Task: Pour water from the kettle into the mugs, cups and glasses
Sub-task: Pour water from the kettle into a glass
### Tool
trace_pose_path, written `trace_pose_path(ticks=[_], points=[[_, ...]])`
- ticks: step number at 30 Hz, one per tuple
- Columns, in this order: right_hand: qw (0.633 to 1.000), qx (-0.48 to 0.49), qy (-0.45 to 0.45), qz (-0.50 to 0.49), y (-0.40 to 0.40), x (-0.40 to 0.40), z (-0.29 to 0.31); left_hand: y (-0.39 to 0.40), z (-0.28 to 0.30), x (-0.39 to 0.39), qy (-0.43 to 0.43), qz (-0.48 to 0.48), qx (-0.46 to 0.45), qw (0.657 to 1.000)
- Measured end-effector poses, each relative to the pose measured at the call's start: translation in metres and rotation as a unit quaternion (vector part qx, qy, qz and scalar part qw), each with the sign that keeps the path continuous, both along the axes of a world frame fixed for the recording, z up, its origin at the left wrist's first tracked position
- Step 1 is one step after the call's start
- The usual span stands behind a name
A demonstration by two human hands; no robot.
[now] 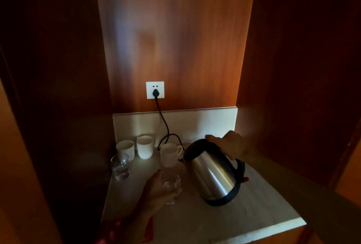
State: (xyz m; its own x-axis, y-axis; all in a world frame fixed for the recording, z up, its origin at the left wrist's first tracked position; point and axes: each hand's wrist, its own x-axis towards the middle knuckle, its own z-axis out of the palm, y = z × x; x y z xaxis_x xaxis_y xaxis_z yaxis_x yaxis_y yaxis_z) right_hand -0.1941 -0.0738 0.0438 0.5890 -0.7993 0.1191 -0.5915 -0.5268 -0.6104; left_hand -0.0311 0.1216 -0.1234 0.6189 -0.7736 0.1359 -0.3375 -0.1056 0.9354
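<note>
A steel kettle (213, 175) with a black lid and handle is tilted to the left above the counter, its spout over a clear glass (172, 185). My right hand (228, 145) grips the kettle's handle at the top. My left hand (156, 191) is wrapped around the glass near the counter's front left. A white mug (170, 154) stands just behind the glass. Two white cups (125, 148) (145, 146) stand at the back left. A second clear glass (120, 166) with some water in it stands in front of them.
The pale counter (254, 214) sits in a dim wooden niche with dark walls close on both sides. A black cord (165, 126) runs from a white wall socket (155, 90) down to the counter behind the mug. A low white backsplash (205, 122) lines the back.
</note>
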Motion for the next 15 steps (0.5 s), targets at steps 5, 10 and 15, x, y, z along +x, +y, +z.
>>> trace_pose_path(ticks=[5,10,15], points=[[0.984,0.077,-0.139,-0.077,-0.035,-0.011,-0.015,-0.012,0.029,0.002,-0.035,0.076,0.016,0.996],[0.956,0.108,-0.219,-0.165,-0.069,-0.008,-0.028,-0.025,0.051,0.013,-0.054,0.119,0.02,0.991],[0.932,0.129,-0.277,-0.198,-0.105,0.005,-0.037,-0.041,0.055,0.024,-0.06,0.11,0.026,0.992]])
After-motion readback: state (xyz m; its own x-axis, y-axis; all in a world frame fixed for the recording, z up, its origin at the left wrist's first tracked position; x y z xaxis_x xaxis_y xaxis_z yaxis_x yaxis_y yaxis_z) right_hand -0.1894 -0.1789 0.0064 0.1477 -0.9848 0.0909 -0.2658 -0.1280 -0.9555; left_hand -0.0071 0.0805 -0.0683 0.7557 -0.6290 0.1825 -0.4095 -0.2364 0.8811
